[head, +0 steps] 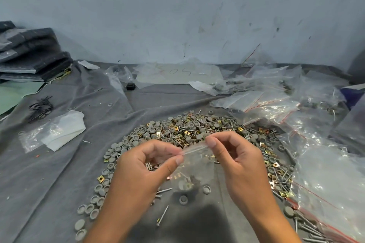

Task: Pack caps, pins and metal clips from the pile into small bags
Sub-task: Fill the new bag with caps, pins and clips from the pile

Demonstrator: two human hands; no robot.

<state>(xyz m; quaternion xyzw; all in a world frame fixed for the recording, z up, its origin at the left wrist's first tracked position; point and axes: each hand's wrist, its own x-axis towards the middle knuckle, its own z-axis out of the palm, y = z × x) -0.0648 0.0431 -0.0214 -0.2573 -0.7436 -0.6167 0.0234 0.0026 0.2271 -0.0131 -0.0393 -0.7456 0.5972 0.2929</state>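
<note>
Hands at lower centre: left hand [146, 165] and right hand [235, 156] each pinch top edge of small clear bag [192, 171], holding it above pile [189, 130] of grey caps, pins, brass clips on grey cloth [65, 173]. Bag holds few parts, partly hides pile behind. Filled bags [308, 124] heaped along right. Black bands [40, 107], white sheet [63, 130] at left. Dark folded stack [33, 53] upper left.

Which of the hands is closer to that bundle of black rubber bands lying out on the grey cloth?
Left. The left hand is on the same side as the black rubber bands; the right hand is farther across, both pinching the small bag.
</note>
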